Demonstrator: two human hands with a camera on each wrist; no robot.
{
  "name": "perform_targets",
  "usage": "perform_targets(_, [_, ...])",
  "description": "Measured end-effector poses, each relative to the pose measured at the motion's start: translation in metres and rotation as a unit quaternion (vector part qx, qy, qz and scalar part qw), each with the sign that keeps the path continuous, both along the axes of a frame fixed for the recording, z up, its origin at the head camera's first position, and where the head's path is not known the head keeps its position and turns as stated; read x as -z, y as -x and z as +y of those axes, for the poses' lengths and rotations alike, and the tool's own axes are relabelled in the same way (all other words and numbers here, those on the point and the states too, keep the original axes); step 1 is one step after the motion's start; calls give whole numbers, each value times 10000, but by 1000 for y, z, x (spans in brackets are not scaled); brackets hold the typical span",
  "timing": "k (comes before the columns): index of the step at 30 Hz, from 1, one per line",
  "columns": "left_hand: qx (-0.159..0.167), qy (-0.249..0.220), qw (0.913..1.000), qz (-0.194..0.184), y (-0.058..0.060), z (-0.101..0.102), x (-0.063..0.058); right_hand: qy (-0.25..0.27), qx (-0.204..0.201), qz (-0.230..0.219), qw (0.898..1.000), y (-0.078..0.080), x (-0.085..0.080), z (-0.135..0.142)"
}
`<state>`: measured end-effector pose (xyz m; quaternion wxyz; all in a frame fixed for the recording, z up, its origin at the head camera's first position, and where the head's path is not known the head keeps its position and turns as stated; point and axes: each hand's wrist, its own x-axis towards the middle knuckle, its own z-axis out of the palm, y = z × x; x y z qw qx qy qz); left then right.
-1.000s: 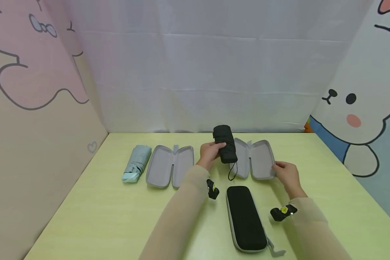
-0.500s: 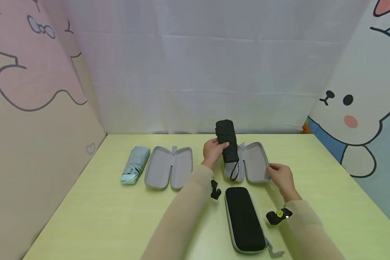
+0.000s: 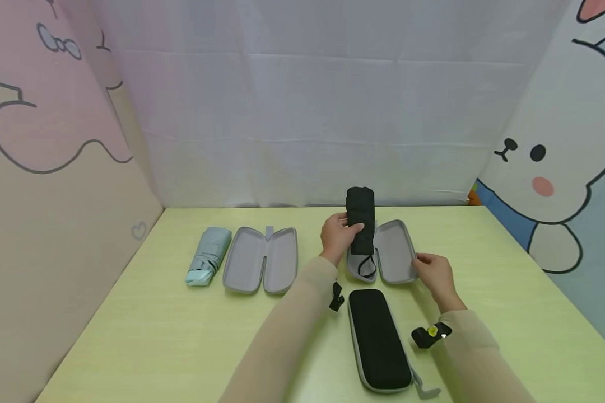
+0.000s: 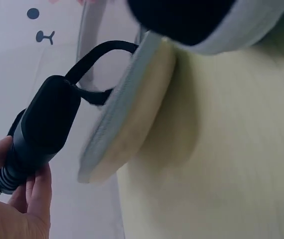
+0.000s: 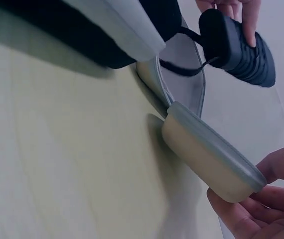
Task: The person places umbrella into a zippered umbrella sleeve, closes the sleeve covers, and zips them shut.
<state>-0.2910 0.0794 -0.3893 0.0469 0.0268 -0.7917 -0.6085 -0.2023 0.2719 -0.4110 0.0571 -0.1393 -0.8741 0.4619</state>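
A folded black umbrella (image 3: 361, 215) with a wrist loop (image 3: 367, 266) is held in my left hand (image 3: 335, 239), thumb on one side and fingers on the other. It hangs above the left half of an open, grey-lined zip case (image 3: 395, 253), end with the loop toward me. In the left wrist view the loop of the umbrella (image 4: 50, 117) reaches over the case rim. My right hand (image 3: 436, 278) pinches the outer edge of the case's right half. The right wrist view shows that case half (image 5: 207, 154) tilted up off the table, thumb above and fingers below.
A closed black case (image 3: 380, 341) with a grey strap lies nearest me, between the forearms. To the left are a second open grey case (image 3: 246, 261) and a folded light-blue umbrella (image 3: 209, 256). A white curtain (image 3: 302, 129) backs the yellow-green table (image 3: 146, 330).
My left hand has carried the black umbrella a little to the right, over the case's left half, and turned it more upright. The right hand and the case have shifted slightly left in the view.
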Motion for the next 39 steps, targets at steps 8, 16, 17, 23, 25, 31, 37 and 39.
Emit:
perform_targets(8, [44, 833, 9963, -203, -5, 4, 9, -96, -21, 16, 10000, -1, -1, -1])
perform_targets(16, [-5, 1315, 9910, -250, -5, 3, 13, -72, -19, 18, 10000, 0, 0, -1])
perform_targets(17, [-17, 1383, 9901, -254, -5, 3, 14, -67, -24, 12, 10000, 0, 0, -1])
perform_targets(23, [18, 1808, 9826, -425, -5, 1, 19, -36, -52, 30, 10000, -1, -2, 0])
perform_targets(25, [46, 1894, 9808, -471, -5, 0, 20, -52, -59, 67, 9999, -1, -3, 0])
perform_targets(31, [222, 1965, 9789, -505, -5, -3, 20, -97, -57, 115, 9999, -1, -6, -3])
perform_targets(37, [272, 2059, 9762, -625, -7, -3, 18, -97, -40, 146, 9998, -2, -6, -3])
perform_targets(39, [283, 2118, 9743, -714, -7, -3, 18, -100, -42, 140, 9998, -2, -6, -2])
